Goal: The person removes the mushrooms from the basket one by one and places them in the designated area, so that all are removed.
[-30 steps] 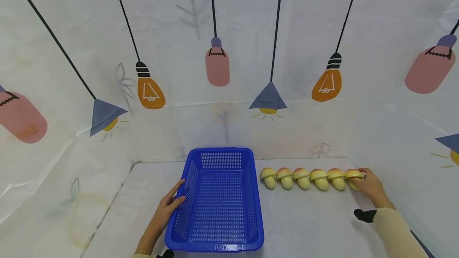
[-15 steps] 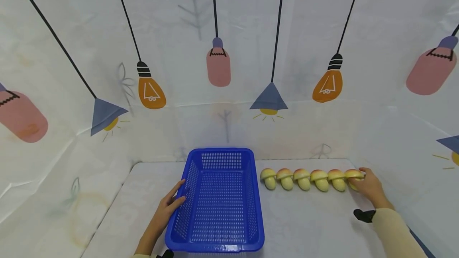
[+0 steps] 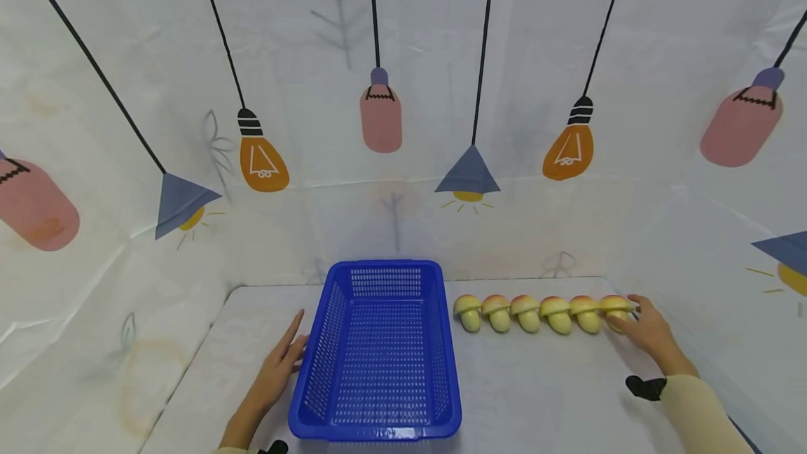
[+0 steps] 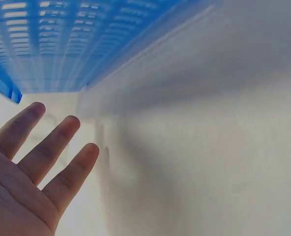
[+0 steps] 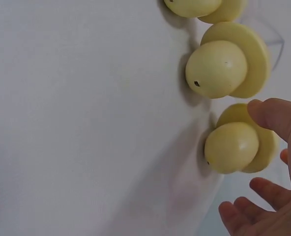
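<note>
A blue plastic basket [image 3: 381, 363] with slotted walls lies in the middle of the head view, with nothing in it. My left hand [image 3: 270, 375] is just left of the basket, fingers straight and apart from its rim; the left wrist view shows the spread fingers [image 4: 67, 179] below the slotted side. To the right, several yellow toy mushrooms with reddish caps stretch in a row. At the row's right end, my right hand [image 3: 652, 333] is around the last mushroom [image 5: 231, 147]. Its thumb overlaps the cap's edge in the right wrist view, while the other fingers are spread away from it.
A white-covered table [image 3: 542, 391] bears everything. Close behind the basket and the row rises a white sheet [image 3: 403, 223] printed with lamps and bulbs. The mushroom second from the right [image 5: 217, 69] stands close to the last one.
My left hand has let go of the basket's left rim and moved off to the left. The right hand's fingers have loosened at the last mushroom. The row has stayed in place.
</note>
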{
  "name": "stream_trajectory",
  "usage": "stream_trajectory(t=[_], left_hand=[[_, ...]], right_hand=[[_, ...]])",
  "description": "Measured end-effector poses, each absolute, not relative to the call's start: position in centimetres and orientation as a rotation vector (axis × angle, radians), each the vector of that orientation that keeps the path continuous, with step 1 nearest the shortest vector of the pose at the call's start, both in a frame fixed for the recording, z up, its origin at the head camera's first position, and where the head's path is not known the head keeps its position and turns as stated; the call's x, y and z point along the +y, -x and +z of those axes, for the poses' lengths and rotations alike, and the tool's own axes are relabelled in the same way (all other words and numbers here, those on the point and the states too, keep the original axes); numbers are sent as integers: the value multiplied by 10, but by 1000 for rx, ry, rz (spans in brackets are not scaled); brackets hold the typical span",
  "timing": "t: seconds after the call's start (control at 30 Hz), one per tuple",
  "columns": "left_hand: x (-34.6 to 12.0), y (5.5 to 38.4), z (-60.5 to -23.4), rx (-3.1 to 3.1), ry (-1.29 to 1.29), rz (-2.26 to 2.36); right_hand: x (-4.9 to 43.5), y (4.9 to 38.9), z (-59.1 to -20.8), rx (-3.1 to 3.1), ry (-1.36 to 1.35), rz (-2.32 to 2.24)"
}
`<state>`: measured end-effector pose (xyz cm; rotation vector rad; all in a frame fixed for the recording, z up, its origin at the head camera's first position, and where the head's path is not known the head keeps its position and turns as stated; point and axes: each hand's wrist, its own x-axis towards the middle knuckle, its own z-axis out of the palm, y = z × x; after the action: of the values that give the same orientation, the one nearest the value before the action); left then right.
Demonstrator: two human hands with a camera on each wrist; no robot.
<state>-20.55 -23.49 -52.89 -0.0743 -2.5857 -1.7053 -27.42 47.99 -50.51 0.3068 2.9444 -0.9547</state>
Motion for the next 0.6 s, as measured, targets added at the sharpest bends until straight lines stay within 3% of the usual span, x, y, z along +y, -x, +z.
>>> stream_trajectory(t=[0.6], left_hand=[[-286, 205, -503, -2875, 215, -985]], right_hand=[[447, 249, -482, 3180, -19, -761]])
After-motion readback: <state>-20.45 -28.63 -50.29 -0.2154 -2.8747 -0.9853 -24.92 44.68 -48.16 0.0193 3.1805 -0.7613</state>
